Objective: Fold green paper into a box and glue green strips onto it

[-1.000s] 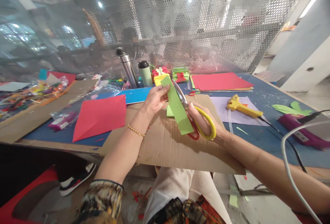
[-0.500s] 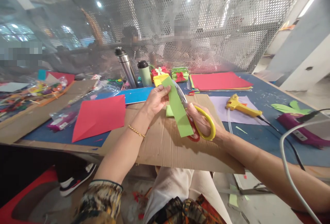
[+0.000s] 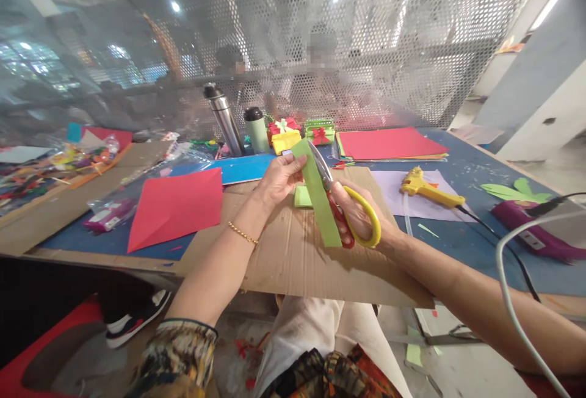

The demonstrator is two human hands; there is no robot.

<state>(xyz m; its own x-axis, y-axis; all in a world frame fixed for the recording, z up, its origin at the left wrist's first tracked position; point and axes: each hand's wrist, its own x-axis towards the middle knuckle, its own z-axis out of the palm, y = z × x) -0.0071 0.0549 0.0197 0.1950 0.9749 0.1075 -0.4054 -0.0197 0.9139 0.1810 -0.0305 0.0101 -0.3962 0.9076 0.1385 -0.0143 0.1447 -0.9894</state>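
A perforated gray metal screen (image 3: 375,80) rises beyond the brown cardboard sheet (image 3: 270,264), which lies flat along the near side of a blue-topped counter (image 3: 467,166).

Left of the cardboard sits a creased red paper sheet (image 3: 176,209); beyond its far right corner, a stack of red paper (image 3: 391,143) lies with other colors showing at its edges. A flat blue panel (image 3: 245,169) rests at its far left corner, and a lavender paper sheet (image 3: 389,185) lies just to its right. A silver steel flask with a black cap (image 3: 226,117) stands past the cardboard at far left, beside a pale-green bottle with a black lid (image 3: 257,132). Well to its right is a purple plastic power strip (image 3: 531,233).

Over the cardboard, 2 bare hands work close together. The left hand (image 3: 281,175), thumb and fingers closed in a pinch, grips the upper part of a flat green paper strip (image 3: 323,209). The right hand (image 3: 354,212) is wrapped around steel-bladed scissors (image 3: 366,202) with 1 yellow and 1 red handle, the handles spread and the blades up against the strip's right side. Whether the paper sits between the blades cannot be told.

To the right of the cardboard, a yellow plastic glue gun (image 3: 428,189) lies on the lavender paper. A small yellow box (image 3: 286,141) sits beyond the cardboard; a smaller light-green paper piece (image 3: 302,197) lies on it, beneath the hands.
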